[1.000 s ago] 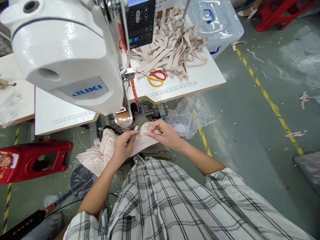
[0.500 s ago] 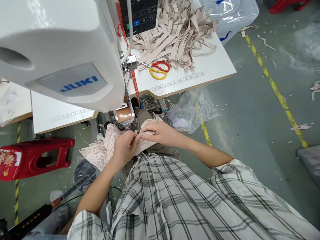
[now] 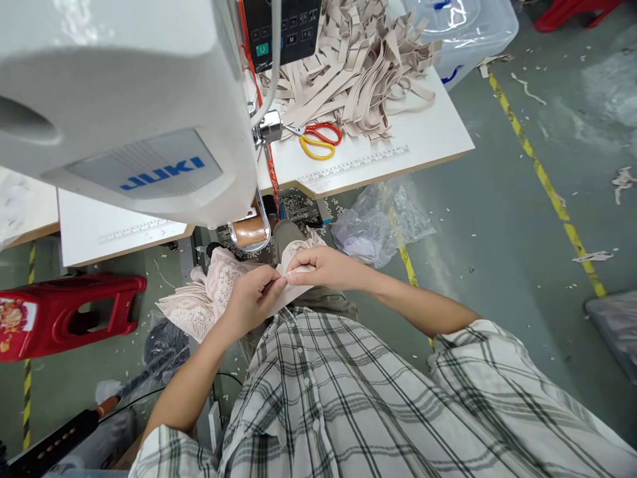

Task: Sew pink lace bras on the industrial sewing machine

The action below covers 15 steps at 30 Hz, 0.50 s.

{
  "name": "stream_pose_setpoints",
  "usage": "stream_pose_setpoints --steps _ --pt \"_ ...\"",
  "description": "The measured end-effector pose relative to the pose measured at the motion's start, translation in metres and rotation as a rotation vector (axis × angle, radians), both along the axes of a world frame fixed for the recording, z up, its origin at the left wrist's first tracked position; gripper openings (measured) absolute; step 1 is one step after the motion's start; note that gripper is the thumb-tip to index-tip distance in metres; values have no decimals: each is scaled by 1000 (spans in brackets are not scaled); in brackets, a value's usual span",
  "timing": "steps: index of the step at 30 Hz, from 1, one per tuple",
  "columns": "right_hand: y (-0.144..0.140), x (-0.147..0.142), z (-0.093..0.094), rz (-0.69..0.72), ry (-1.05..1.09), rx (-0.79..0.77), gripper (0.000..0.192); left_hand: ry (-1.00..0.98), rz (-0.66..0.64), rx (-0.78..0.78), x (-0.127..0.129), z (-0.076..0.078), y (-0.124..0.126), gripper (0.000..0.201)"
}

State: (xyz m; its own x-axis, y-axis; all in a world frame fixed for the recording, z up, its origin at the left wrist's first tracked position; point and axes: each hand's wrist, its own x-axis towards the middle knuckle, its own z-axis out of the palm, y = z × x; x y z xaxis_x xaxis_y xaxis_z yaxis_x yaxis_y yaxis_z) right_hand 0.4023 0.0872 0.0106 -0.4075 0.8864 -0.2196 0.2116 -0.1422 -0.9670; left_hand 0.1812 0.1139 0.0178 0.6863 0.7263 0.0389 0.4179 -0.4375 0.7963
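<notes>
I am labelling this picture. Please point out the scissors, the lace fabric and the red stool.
scissors [image 3: 318,138]: head view, on the red and yellow handles.
lace fabric [image 3: 212,295]: head view, on the patterned part left of the hands.
red stool [image 3: 70,315]: head view, on its top.

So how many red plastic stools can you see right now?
2: one red stool on the floor at left beside the sewing table, another partly cut off at the top right edge.

The person wears a white shirt [image 3: 348,405] with a dark green-grey plaid check and small buttons down the front (short sleeves, ending above the elbows). Both forearms are bare, no rings or watch visible.
</notes>
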Motion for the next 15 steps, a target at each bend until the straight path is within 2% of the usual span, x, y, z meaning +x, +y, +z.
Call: stream_pose_setpoints --steps 4,8,9,10,11,15 --pt "1 4 5 -16 -54 80 21 11 22 -9 0 0 -1 28" --pt "8 10 -2 -300 101 32 29 -1 70 -17 -6 6 2 19" --pt "10 11 -4 -345 143 36 31 0 76 -11 -8 9 3 19" --pt "12 11 -7 -332 159 77 30 6 80 -2 -10 12 4 19" --pt "13 10 -8 -259 147 156 28 19 80 9 -12 16 5 18" --pt "12 1 -6 208 -23 533 18 69 80 69 -15 28 7 10"
